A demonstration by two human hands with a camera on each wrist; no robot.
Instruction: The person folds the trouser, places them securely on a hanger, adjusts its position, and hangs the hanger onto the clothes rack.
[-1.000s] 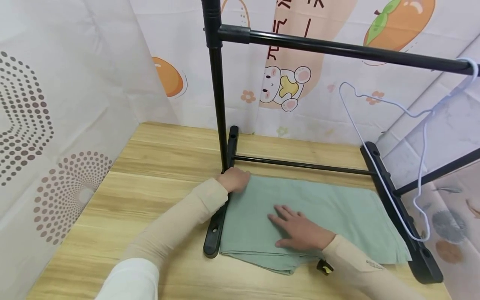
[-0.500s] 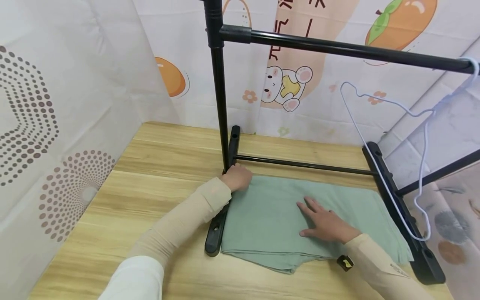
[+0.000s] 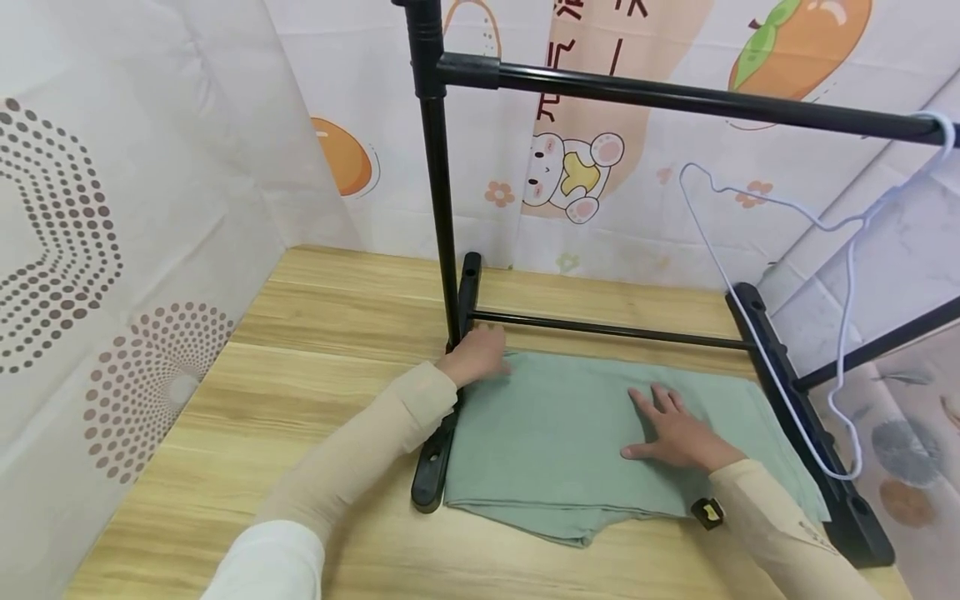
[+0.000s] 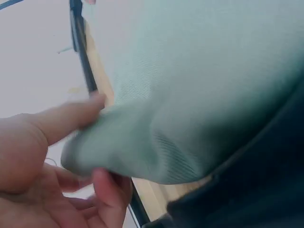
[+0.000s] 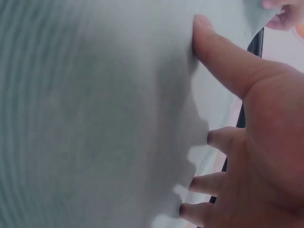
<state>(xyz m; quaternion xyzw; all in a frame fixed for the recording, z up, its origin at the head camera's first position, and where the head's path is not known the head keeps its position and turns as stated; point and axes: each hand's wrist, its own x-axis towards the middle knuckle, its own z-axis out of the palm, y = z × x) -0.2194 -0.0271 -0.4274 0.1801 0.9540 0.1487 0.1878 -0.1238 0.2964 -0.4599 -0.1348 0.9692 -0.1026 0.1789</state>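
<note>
Pale green trousers, folded lengthwise, lie flat on the wooden table between the black feet of a clothes rack. At their far left corner, my left hand holds the fabric beside the rack's upright. In the left wrist view the cloth corner bulges up between the thumb above and curled fingers below. My right hand rests on the upper face of the trousers, right of the middle, with fingers spread. Its thumb and fingertips touch the green fabric in the right wrist view.
The black clothes rack's upright rises by my left forearm, and its top bar crosses above. A light blue hanger hangs at the right. Its feet flank the trousers. Printed curtains enclose the table.
My right hand has slid to the right across the trousers, fingers still spread. My left hand stays at the far left corner and has shifted only slightly.
</note>
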